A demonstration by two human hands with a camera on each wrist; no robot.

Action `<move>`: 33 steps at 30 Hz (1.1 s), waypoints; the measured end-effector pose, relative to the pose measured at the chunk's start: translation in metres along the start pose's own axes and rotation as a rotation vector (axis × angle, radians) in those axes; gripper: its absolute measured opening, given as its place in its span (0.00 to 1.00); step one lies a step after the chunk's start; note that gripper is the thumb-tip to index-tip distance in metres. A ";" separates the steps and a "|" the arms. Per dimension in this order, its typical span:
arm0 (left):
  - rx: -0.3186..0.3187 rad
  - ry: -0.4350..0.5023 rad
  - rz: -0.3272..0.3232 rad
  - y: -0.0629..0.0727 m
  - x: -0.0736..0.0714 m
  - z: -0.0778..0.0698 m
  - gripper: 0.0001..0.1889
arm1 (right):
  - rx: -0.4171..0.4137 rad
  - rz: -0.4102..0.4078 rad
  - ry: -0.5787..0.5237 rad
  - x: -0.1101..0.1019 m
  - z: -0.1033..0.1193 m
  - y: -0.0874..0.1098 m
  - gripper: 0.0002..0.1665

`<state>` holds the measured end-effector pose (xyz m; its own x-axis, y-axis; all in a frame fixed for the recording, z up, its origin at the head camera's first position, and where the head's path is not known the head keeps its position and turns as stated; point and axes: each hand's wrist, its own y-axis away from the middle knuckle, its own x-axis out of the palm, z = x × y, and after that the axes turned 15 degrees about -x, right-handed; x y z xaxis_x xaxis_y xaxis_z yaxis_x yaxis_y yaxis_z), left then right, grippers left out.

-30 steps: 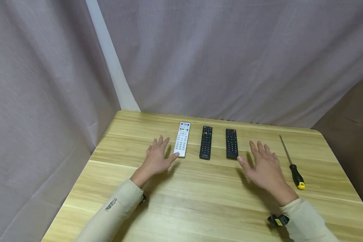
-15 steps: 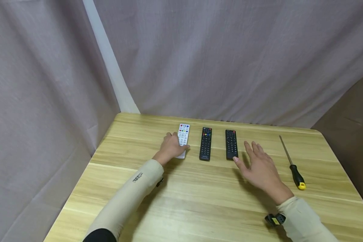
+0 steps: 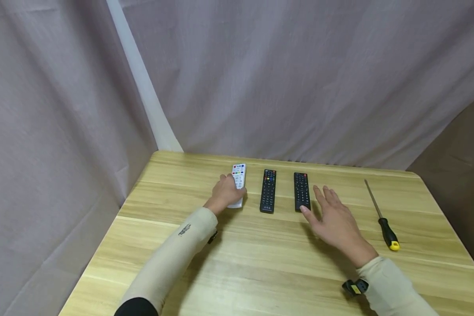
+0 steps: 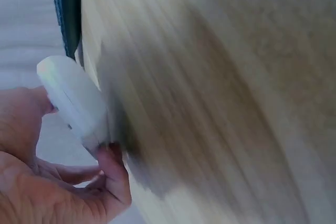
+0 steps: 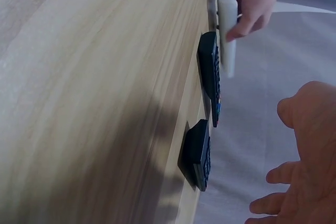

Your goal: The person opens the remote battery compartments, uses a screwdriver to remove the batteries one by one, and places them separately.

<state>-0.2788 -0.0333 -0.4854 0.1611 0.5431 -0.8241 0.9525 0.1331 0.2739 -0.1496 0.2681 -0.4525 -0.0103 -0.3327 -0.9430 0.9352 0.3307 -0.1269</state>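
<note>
My left hand [image 3: 224,193] grips a white remote control [image 3: 239,174] by its sides, thumb on one edge and fingers on the other. In the right wrist view, the white remote [image 5: 227,24] appears raised slightly off the tabletop. The hand hides part of its keys in the head view. Straight-fingered and holding nothing, my right hand [image 3: 335,224] hovers near the lower end of a black remote control [image 3: 302,192]. Between that remote and the white one lies another black remote control [image 3: 268,193], with coloured keys near its top.
Right of my right hand lies a screwdriver [image 3: 388,232] with a black and yellow handle, its shaft pointing away. Everything is on a wooden table [image 3: 253,272]. Grey curtains [image 3: 260,79] hang close behind its far edge and along the left.
My left hand has moved right and forward from beside the white remote and taken hold of it; the remote has shifted slightly. The right hand has drifted a little left, still holding nothing.
</note>
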 end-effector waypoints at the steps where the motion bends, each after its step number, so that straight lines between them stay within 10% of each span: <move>1: 0.012 0.027 0.006 0.000 -0.001 0.002 0.40 | -0.001 0.001 -0.003 0.001 0.001 -0.001 0.54; 14: 0.347 0.479 0.187 0.024 -0.021 0.037 0.32 | -0.100 -0.097 -0.019 0.007 0.013 -0.016 0.48; 20: 0.346 0.660 0.356 0.032 -0.022 0.044 0.30 | -0.208 -0.143 -0.058 0.015 0.017 -0.018 0.42; 33: 0.365 0.749 0.403 0.035 -0.022 0.045 0.29 | -0.408 -0.034 -0.128 0.030 0.059 -0.042 0.39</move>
<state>-0.2373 -0.0782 -0.4803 0.4100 0.9028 -0.1298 0.9037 -0.3828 0.1919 -0.1685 0.1918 -0.4571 0.0296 -0.4474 -0.8938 0.7182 0.6315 -0.2923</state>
